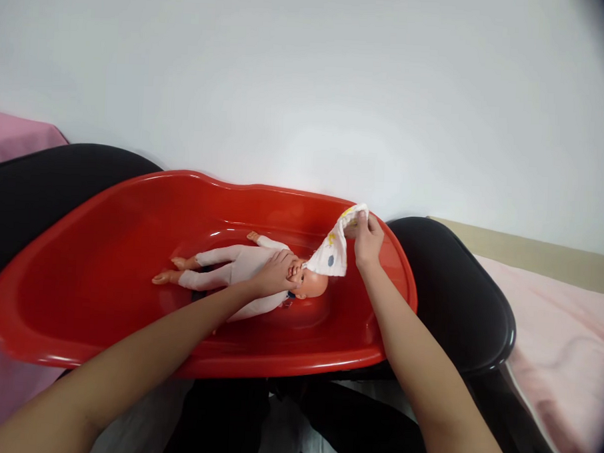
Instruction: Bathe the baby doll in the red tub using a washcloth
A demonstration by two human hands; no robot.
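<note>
A baby doll (245, 263) with a white cloth body and a bald plastic head lies on its back in a red baby bathtub (131, 246), head to the right, feet to the left. My left hand (276, 273) lies over its upper chest and neck, with the fingers curved against the chin. Between the thumb and fingers of my right hand (368, 239) is the top corner of a white printed cloth (333, 251). The cloth hangs down from there, its lower end touching the doll's face and partly covering it.
Black padded surfaces extend under the tub at left (74, 176) and right (449, 300). Pale pink sheeting (562, 338) covers a surface at far right. A plain white wall (308, 86) stands behind the tub. My legs in dark trousers are below its front rim.
</note>
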